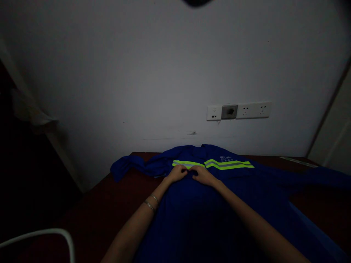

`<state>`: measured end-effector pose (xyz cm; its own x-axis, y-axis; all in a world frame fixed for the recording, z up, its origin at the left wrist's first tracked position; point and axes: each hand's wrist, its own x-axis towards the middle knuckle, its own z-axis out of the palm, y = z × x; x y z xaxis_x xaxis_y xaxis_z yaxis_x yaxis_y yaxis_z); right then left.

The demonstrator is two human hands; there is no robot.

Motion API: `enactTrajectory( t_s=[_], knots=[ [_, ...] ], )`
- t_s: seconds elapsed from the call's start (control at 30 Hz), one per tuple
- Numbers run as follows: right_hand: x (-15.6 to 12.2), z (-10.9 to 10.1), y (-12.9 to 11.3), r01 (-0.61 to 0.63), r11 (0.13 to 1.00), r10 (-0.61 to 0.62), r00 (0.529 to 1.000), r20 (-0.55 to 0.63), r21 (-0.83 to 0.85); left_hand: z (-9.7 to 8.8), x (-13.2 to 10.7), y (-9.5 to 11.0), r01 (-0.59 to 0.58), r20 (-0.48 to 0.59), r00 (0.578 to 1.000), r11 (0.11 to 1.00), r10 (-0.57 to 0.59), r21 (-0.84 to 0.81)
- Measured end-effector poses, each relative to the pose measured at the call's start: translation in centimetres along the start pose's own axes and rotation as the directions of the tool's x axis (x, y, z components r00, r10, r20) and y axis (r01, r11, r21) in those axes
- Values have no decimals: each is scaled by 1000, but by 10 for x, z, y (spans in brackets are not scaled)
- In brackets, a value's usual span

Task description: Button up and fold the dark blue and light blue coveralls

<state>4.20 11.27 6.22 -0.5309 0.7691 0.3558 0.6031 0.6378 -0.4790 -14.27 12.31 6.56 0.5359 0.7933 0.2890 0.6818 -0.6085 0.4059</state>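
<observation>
A blue work jacket [233, 190] with yellow-green and grey reflective strips lies spread on a dark red table, its collar toward the wall. My left hand [177, 173] pinches the cloth at the front, just below the left strip. Close beside it, my right hand [203, 175] is closed on the jacket front too, thumb and finger nearly meeting the left hand's. Whether a button or zip lies between the fingers is too small and dark to tell. One sleeve [127, 165] stretches out to the left, the other [315, 179] to the right.
The dark red table [93, 204] meets a pale wall [164, 73] carrying a row of sockets [253, 110]. A curved white bar [55, 231] stands at the lower left. A thin pale strip [298, 161] lies at the table's back right.
</observation>
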Motion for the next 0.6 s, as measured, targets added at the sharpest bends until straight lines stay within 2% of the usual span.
enactTrajectory(
  t_s=[0.13,0.23,0.33,0.4,0.47,0.53,0.6],
  knots=[
    [4,1,5,-54,994,60,996,-62,93,8,3,-11,64,-49,996,964,-79,-258],
    [7,2,7,-104,986,122,982,-146,127,13,5,-14,64,-73,993,942,-93,-329],
    [8,1,7,-102,985,135,957,-256,137,13,7,-13,65,-92,990,921,-108,-383],
    [7,-1,2,-88,994,106,929,-355,67,12,9,-12,96,-93,984,895,-151,-435],
    [4,-4,-7,-53,997,25,903,-430,-55,10,10,-12,131,-96,974,860,-203,-492],
    [1,-6,-18,8,986,-77,904,-420,-165,9,12,-13,160,-98,963,825,-251,-542],
    [0,-4,-25,73,974,-145,929,-339,-216,9,13,-14,179,-109,951,805,-288,-565]
  ],
)
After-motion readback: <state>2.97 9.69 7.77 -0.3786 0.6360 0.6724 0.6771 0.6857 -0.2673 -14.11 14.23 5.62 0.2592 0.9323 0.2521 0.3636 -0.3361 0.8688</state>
